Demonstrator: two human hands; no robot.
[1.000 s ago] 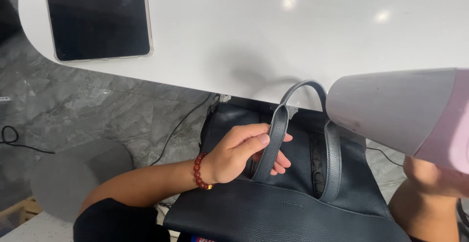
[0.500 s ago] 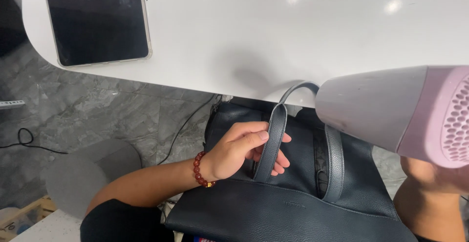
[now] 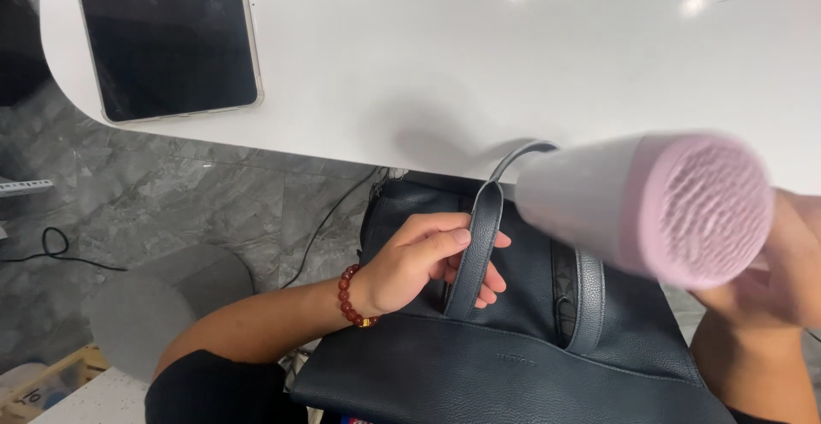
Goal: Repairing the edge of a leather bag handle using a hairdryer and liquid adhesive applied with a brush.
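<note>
Dark leather makes up the handbag [image 3: 513,364] on your lap, just below the near edge of the white table [image 3: 428,56]. Your left hand [image 3: 428,261], with a red bead bracelet [image 3: 349,297] at the wrist, is closed around the bag's near strap [image 3: 477,244]. Your right hand [image 3: 770,278] grips a blurred pink hair dryer [image 3: 650,206] held over the bag's opening. Near the table's left corner lies a dark tablet [image 3: 167,35].
</note>
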